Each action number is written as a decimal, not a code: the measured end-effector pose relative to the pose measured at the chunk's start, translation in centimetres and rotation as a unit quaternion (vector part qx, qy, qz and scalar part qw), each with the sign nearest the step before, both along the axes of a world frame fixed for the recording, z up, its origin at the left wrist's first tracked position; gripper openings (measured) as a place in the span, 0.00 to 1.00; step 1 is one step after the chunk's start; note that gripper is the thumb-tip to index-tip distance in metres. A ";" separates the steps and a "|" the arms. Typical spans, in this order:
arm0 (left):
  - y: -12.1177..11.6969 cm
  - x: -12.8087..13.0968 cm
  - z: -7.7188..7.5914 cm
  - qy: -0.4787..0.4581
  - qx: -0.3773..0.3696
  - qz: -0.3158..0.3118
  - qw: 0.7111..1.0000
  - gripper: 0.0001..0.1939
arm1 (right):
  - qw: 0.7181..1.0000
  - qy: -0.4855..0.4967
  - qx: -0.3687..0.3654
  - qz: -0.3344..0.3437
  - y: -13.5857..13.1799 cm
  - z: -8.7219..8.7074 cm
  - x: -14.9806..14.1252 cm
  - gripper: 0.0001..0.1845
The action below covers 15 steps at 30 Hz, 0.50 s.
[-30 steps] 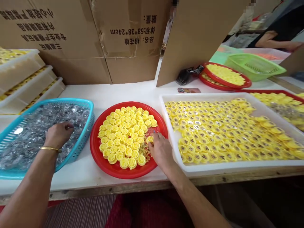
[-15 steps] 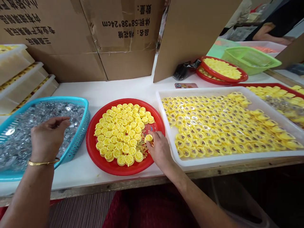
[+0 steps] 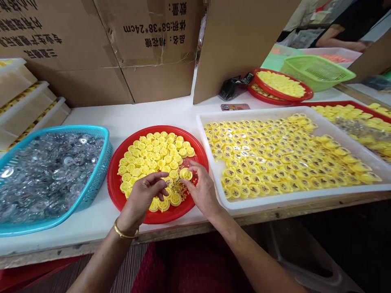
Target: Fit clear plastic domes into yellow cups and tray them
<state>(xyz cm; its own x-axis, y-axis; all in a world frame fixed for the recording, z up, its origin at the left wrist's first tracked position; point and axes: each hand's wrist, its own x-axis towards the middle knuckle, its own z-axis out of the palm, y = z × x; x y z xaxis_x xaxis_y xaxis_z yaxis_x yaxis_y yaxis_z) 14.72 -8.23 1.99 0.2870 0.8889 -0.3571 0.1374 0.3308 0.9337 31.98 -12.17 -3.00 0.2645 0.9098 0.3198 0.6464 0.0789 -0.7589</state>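
My right hand [image 3: 204,189] pinches a small round yellow plastic cup [image 3: 186,175] by its rim, above the right part of a red round tray [image 3: 114,191]. Close by on the left, my left hand [image 3: 145,195] has thumb and fingers closed on a small clear plastic piece [image 3: 168,182], hard to make out against the yellow behind it. Many similar yellow cups [image 3: 146,156] lie packed on the tray, open side up. Tiny yellow bits [image 3: 182,189] are scattered on the tray's bare red part. A blue basket [image 3: 102,167] at the left is full of clear plastic pieces [image 3: 61,175].
A white tray [image 3: 214,191] at right bears rows of covered yellow pieces. Behind stand cardboard boxes [image 3: 161,83], a black object [image 3: 233,87] and stacked red plates [image 3: 308,93]. Tubs [image 3: 30,103] are stacked left. A co-worker's arm [image 3: 336,38] shows at upper right.
My left hand has moved right, from over the blue basket to the red tray, beside my right hand. My right hand still holds the yellow cup. The view has shifted slightly.
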 end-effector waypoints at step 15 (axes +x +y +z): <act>-1.0 3.7 -0.5 0.294 0.343 -0.169 0.876 0.18 | 1.000 0.012 0.003 0.018 0.0 0.1 0.4 0.14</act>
